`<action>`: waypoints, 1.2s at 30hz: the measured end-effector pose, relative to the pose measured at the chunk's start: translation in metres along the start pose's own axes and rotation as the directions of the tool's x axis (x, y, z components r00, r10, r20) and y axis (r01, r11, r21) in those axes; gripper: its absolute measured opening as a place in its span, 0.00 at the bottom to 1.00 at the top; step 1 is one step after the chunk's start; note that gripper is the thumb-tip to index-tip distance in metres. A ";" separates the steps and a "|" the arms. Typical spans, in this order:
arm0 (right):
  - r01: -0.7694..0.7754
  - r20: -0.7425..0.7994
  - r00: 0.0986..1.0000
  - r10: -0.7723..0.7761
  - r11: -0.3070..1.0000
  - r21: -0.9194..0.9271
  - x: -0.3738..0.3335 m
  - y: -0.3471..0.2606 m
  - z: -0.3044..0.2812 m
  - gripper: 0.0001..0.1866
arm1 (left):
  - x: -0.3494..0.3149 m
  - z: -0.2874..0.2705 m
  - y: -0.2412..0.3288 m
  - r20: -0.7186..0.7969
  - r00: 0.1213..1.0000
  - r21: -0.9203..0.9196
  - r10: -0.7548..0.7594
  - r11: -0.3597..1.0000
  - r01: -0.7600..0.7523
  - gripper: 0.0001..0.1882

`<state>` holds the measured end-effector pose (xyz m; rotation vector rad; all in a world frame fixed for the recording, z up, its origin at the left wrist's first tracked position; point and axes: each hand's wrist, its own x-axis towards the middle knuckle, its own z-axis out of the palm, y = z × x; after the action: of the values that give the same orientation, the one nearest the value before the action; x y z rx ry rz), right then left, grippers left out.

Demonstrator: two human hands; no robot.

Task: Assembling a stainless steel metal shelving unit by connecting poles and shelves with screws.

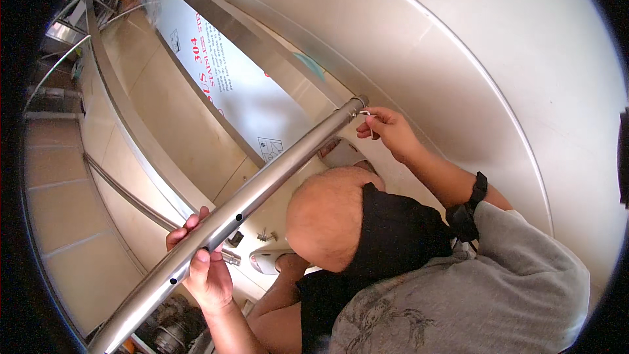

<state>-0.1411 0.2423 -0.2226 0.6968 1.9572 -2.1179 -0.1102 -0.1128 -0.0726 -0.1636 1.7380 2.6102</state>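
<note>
A long round stainless steel tube (298, 158) with several dark holes runs slantwise from the lower left to the upper middle. My left hand (211, 275) is wrapped round its lower part, with the thumb beside one of the holes. Near the tube's far end, my right hand (392, 132) pinches a small bent metal rod that looks like a hex key (374, 132). The tip of this key meets the side of the tube just below its end collar (359, 101); whether it sits in a screw there is too small to tell.
Beyond the tube lies a steel panel under printed white film (229, 78), inside a metal frame (124, 101). A small metal fitting (265, 235) is on the floor by my shoe (265, 262). Metal parts (173, 331) fill the lower left. A pale curved wall (485, 131) rises at right.
</note>
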 end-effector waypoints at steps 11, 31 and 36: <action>0.121 -0.141 0.977 -0.163 0.957 -0.265 0.011 0.017 0.012 0.10 | 0.000 -0.003 0.000 0.009 1.000 -0.005 0.001 1.000 -0.001 0.25; 0.616 0.446 0.570 -0.690 0.000 -0.788 0.026 0.008 -0.008 0.06 | 0.003 0.000 0.000 -0.010 1.000 0.032 0.012 0.999 -0.012 0.24; -0.034 0.051 0.998 0.041 0.990 -0.133 0.026 0.004 -0.003 0.07 | 0.003 0.001 -0.001 -0.020 1.000 0.017 0.011 1.000 -0.010 0.24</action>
<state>-0.1616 0.2492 -0.2380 0.6401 2.0173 -1.9433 -0.1129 -0.1121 -0.0734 -0.1822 1.7718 2.6091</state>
